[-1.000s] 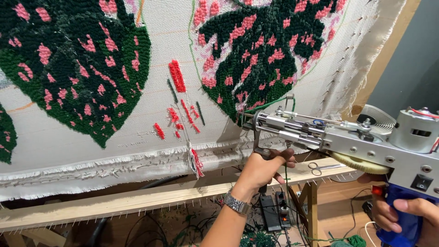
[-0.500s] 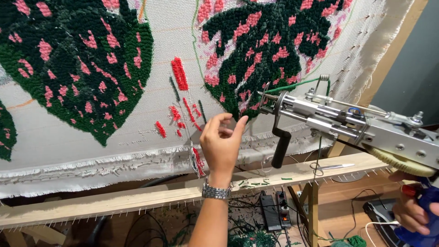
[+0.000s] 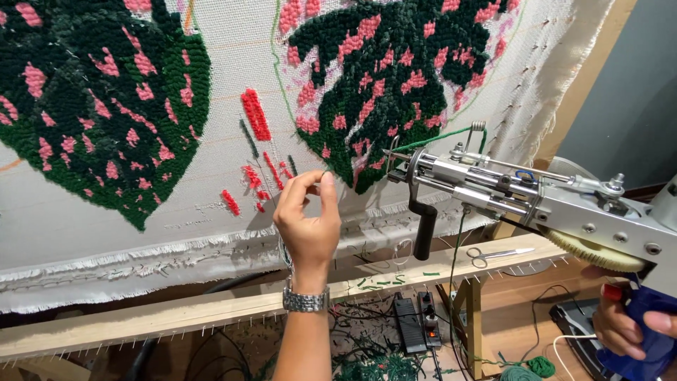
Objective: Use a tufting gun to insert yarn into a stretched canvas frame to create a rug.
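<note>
White backing cloth (image 3: pixel 233 63) lies bare between the leaves; left hand (image 3: pixel 308 219) pinches green yarn (barely visible) there, right hand (image 3: pixel 624 328) grips the tufting gun (image 3: pixel 536 201) beside it.

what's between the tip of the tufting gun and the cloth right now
Nothing visible. The tufting gun tip sits just off the stretched cloth by the dark green leaf. The left hand is off to one side, pinching something small.

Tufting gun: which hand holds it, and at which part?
The right hand holds the tufting gun by its blue rear grip. The left hand is off the black front handle, fingers pinched near the cloth.
</note>
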